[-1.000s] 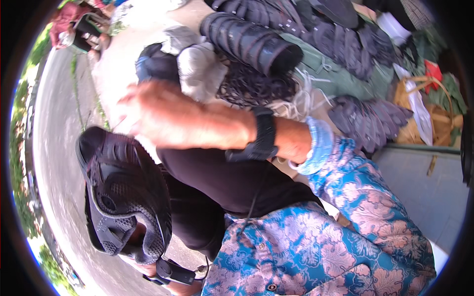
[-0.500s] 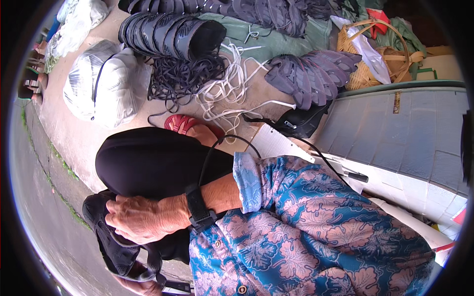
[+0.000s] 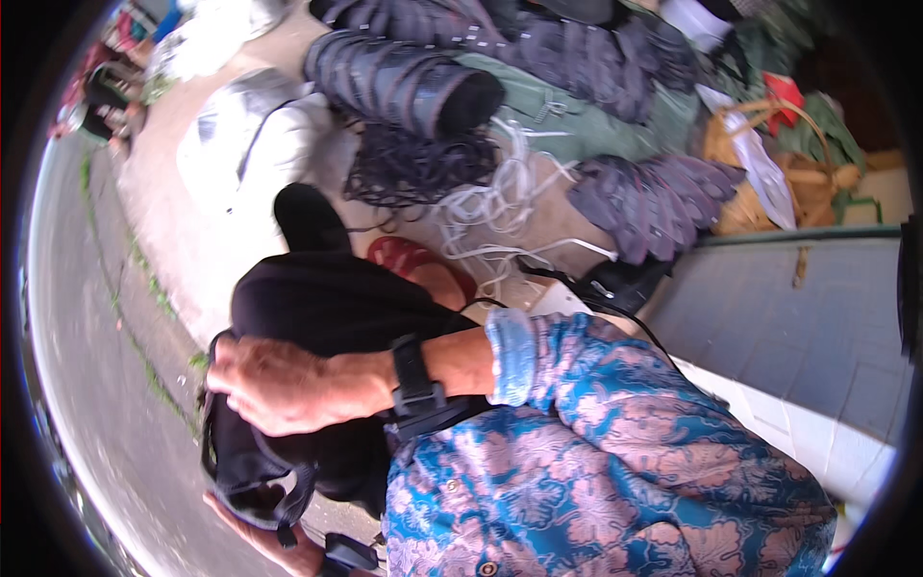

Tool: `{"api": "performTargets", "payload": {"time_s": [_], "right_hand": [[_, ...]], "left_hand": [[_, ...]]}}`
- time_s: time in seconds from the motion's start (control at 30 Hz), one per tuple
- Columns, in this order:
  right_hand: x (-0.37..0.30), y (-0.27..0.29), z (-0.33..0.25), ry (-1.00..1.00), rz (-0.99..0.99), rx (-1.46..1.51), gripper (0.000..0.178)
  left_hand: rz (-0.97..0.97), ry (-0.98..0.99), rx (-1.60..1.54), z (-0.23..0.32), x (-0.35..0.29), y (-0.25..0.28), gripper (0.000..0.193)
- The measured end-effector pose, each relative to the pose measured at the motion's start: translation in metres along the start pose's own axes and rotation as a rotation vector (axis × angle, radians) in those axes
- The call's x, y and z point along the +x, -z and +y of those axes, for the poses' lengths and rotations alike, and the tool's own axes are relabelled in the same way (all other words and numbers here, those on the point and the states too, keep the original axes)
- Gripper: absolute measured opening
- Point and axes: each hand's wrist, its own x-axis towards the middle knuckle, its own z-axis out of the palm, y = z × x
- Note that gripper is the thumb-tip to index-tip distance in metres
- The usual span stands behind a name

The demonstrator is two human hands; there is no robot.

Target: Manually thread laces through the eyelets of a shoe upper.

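Note:
A black shoe upper with mesh and loop-like straps lies against my black-clad knee. My right hand, back upward and a dark band on its wrist, has its curled fingers on the upper's top edge. What its fingertips pinch is blurred. Below, my left hand holds the upper from its lower side, its fingers mostly hidden behind it. A dark band with a box circles that wrist. Beyond the knee a rounded black piece sticks up; I cannot tell what it belongs to.
Black laces and white laces lie tangled on the ground by my red sandal. Nested black uppers and grey-purple uppers lie beyond. A filled white bag, wicker basket and tiled block stand around.
The view has shifted, so the surroundings sit farther right and lower. The rounded black piece now shows beyond the knee. More of my left hand and wrist is visible below the upper.

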Motion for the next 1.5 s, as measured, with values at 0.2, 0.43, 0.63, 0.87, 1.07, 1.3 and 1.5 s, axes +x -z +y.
{"api": "performTargets", "payload": {"time_s": [0.2, 0.43, 0.63, 0.87, 1.07, 1.3, 1.5], "right_hand": [[0.063, 0.036, 0.007, 0.312, 0.229, -0.12, 0.047], [0.09, 0.068, -0.014, 0.164, -0.216, 0.023, 0.063], [0.097, 0.069, -0.018, -0.15, -0.23, 0.522, 0.049], [0.104, 0.051, -0.02, -0.162, 0.099, 0.727, 0.034], [0.124, 0.047, -0.047, 0.002, 0.076, 0.434, 0.028], [0.144, 0.034, -0.061, 0.293, 0.228, 0.123, 0.029], [0.137, 0.057, -0.035, 0.054, 0.336, 0.282, 0.024]], "left_hand": [[-0.362, -0.424, 0.222, 0.086, 0.015, -0.04, 0.043], [-0.781, -0.399, 0.168, 0.167, 0.036, -0.072, 0.048], [-0.833, -0.561, 0.256, 0.183, 0.064, -0.062, 0.06], [-0.518, -0.209, -0.431, 0.119, 0.119, -0.067, 0.049], [-0.795, 0.214, -0.783, 0.055, 0.12, -0.116, 0.036], [-1.192, -0.017, -0.384, 0.065, 0.088, -0.158, 0.04], [-1.15, -0.12, -0.313, 0.068, 0.088, -0.142, 0.042]]}}
